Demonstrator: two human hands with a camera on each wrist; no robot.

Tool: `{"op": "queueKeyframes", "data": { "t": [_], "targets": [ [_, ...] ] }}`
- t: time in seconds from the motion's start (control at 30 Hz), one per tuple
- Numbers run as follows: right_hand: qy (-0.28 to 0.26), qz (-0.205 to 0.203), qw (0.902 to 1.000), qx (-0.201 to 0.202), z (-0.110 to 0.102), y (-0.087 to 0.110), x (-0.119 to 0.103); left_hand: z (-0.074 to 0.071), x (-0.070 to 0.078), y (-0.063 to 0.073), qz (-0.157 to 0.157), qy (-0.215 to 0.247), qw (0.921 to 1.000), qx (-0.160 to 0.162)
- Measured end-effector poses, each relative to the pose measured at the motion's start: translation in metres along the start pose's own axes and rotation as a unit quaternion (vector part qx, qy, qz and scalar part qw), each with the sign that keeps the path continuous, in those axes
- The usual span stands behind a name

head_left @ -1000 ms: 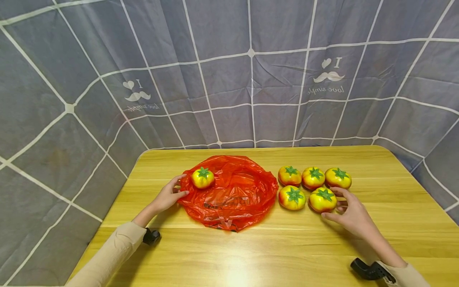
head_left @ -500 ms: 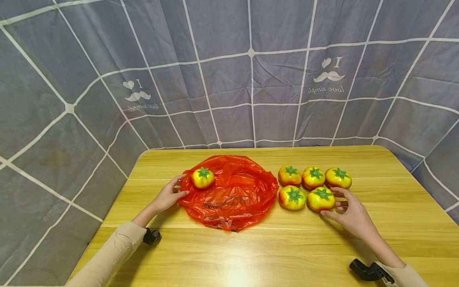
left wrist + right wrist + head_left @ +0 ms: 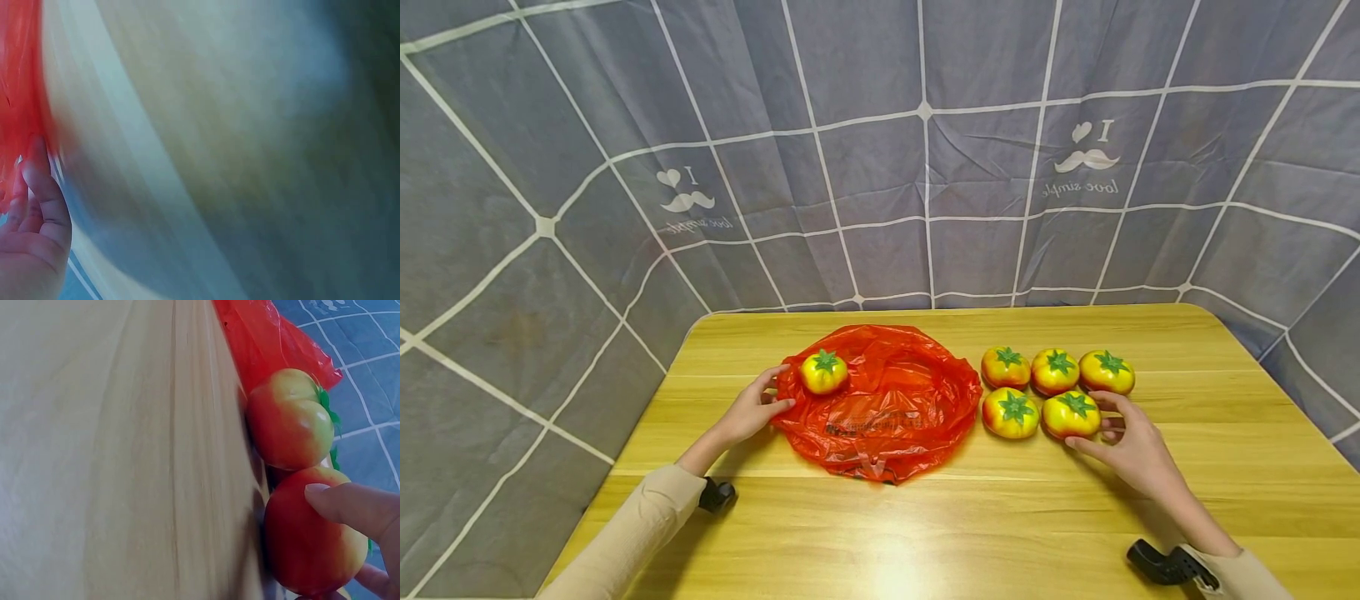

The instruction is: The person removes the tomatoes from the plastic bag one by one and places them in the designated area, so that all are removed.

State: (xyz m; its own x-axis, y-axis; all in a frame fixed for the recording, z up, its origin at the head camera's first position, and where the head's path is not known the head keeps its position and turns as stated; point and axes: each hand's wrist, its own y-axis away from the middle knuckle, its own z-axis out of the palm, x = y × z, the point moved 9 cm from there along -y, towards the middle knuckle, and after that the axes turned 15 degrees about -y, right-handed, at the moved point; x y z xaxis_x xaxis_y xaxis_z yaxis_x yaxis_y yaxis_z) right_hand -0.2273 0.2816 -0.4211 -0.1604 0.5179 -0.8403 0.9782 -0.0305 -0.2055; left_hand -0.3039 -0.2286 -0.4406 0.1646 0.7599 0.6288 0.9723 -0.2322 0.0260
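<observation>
A red plastic bag (image 3: 895,408) lies spread with its mouth open on the table, and one yellow tomato (image 3: 824,372) with a green star-shaped top sits on its left part. My left hand (image 3: 748,412) holds the bag's left edge between thumb and fingers; the left wrist view shows the fingertips overlapping the red film. To the right, my right hand (image 3: 1138,446) grips the front-row tomato (image 3: 1071,416) from its right side. In the right wrist view the thumb presses on this tomato's red side (image 3: 306,534), and another tomato (image 3: 290,425) stands right beyond it.
Three tomatoes form a back row, with the middle one (image 3: 1056,372) between its neighbours. Another front tomato (image 3: 1011,413) stands close to the bag's right rim. A wooden table (image 3: 880,533) carries everything, and a grey curtain (image 3: 880,183) with white lines hangs behind.
The tomato at my right hand has shifted slightly left, towards its front-row neighbour, and the hand has moved left with it. My left hand and the bag stay in place.
</observation>
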Motion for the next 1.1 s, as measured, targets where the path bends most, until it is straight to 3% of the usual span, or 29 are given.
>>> {"op": "queueKeyframes", "data": {
  "t": [0.5, 1.1],
  "targets": [
    [-0.024, -0.006, 0.9997, 0.010, 0.000, -0.002, 0.004, 0.000, -0.001, 0.001, -0.005, 0.004, 1.0000, -0.001],
    [-0.027, -0.094, 0.9952, 0.006, -0.008, -0.006, -0.021, 0.000, -0.001, 0.001, -0.010, 0.003, 0.9999, -0.002]
  ]
}}
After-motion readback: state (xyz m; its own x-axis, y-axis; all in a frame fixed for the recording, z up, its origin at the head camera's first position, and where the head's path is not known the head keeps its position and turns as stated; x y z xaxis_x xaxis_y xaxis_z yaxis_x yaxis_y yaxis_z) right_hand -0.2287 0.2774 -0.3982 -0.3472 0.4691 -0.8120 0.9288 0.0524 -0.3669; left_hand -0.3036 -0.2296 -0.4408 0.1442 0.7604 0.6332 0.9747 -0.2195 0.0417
